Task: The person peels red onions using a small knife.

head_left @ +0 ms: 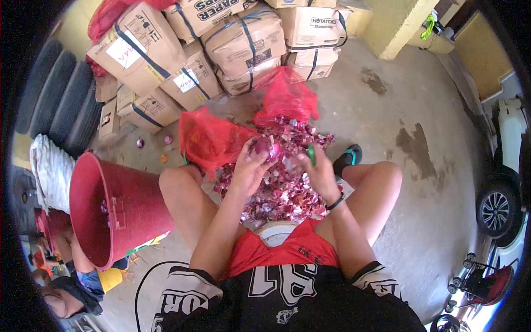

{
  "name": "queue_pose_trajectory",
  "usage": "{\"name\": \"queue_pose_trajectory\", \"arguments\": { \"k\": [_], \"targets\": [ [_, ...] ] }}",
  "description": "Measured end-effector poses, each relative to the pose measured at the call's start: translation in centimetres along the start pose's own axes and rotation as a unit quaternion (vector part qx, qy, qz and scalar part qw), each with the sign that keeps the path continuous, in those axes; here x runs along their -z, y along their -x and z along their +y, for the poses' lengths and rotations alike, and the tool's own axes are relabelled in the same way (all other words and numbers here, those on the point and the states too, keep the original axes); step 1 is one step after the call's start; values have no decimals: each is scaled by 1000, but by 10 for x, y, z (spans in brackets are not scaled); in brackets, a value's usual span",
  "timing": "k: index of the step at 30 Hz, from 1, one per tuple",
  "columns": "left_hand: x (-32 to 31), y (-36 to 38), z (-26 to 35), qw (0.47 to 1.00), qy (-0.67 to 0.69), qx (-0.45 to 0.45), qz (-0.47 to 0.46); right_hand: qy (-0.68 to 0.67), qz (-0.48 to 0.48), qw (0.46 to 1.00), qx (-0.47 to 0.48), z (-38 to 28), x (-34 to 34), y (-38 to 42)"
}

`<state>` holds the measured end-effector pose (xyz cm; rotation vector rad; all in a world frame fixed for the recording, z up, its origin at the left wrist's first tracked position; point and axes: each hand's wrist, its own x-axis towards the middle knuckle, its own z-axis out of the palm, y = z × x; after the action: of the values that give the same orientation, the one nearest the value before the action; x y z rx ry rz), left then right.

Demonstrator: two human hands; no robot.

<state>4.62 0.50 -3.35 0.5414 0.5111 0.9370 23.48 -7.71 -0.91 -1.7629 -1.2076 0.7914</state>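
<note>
My left hand [249, 169] is closed around a red onion [269, 149], which shows purple with some pale, shiny skin. A short way to its right, my right hand [322, 180] grips a small green-handled tool [312, 155]; its blade or tip is blurred and I cannot make it out. The onion and the tool are apart. Beneath both hands, a heap of loose purple onion skins [287, 199] covers the floor between my legs. Two red mesh sacks [213, 138] lie just beyond the heap.
A large red tub [133, 205] stands tilted at my left. Strapped cardboard boxes [243, 41] are stacked ahead, beside several tyres [55, 94]. Two loose onions [140, 143] lie on the floor. Another person [72, 293] sits at far left; a car wheel [496, 211] is at right.
</note>
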Motion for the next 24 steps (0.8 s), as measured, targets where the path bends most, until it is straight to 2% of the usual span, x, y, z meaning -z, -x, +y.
{"name": "queue_pose_trajectory", "arguments": {
  "k": [4, 11, 14, 17, 20, 24],
  "targets": [
    [-4, 3, 1, 998, -67, 0, 13, 15, -14, 981, 194, -9, -19, 15],
    [2, 2, -3, 986, -163, -35, -8, 8, -93, 980, 178, -32, -10, 15],
    [-6, 8, 1, 994, -111, -14, 2, 21, -88, 979, 185, -18, -17, 10],
    [-8, 9, 4, 995, -104, 1, -8, 47, -46, 991, 116, 25, -22, -3],
    [2, 6, 1, 994, -104, -18, -7, -24, -60, 993, 100, 6, -15, -2],
    [-1, 7, 10, 998, -57, 13, -17, -51, -31, 984, 168, 9, -27, 4]
  ]
}}
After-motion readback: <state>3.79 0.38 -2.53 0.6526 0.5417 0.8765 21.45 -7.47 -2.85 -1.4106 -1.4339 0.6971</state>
